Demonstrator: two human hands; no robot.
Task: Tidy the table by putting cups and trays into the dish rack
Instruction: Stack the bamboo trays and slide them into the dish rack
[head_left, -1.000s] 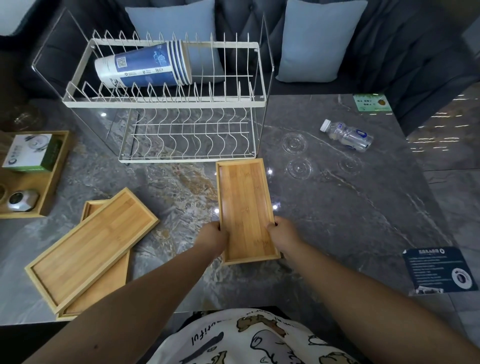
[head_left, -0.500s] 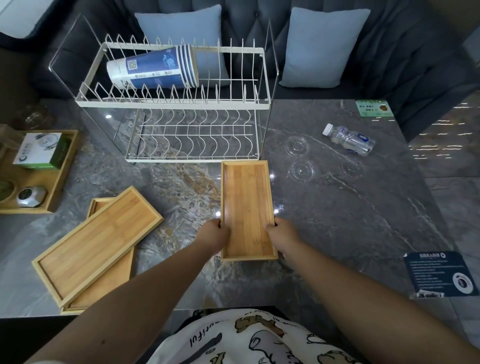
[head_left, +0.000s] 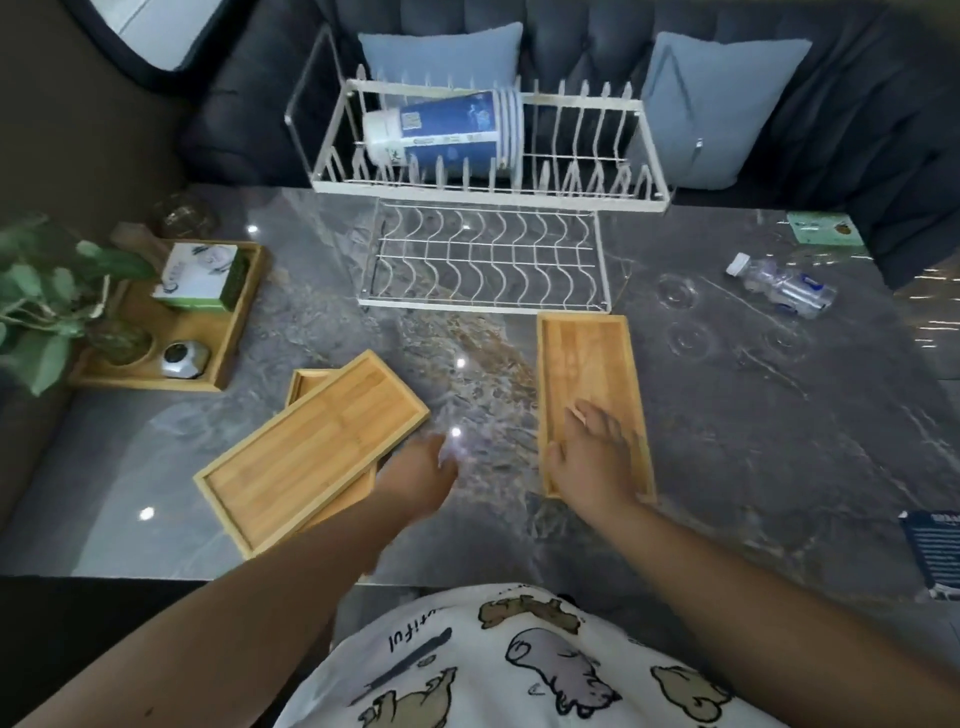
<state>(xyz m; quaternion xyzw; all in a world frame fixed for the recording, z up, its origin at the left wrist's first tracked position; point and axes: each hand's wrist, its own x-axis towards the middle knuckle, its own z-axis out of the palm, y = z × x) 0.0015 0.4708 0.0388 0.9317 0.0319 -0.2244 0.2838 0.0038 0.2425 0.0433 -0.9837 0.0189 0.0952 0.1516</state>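
Observation:
A white two-tier wire dish rack (head_left: 488, 187) stands at the far side of the grey table. A stack of blue paper cups (head_left: 441, 130) lies on its side in the upper tier. One bamboo tray (head_left: 584, 364) lies lengthwise just in front of the rack. My right hand (head_left: 597, 457) rests over its near end with the fingers spread. To the left, a second bamboo tray (head_left: 311, 452) lies askew on top of a third tray (head_left: 306, 379). My left hand (head_left: 421, 478) hovers blurred between the trays, close to the stacked pair, holding nothing.
At the left a wooden tray (head_left: 228, 343) holds a green-white box (head_left: 202, 278) and a metal object (head_left: 184, 358), with a leafy plant (head_left: 47, 301) beside it. A plastic bottle (head_left: 784, 286) lies on its side at the right. Cards (head_left: 826, 228) sit near the right edges.
Both hands have let go of the sides of the tray in front of the rack. My left hand moved left toward the stacked trays; my right hand now lies on top of the tray.

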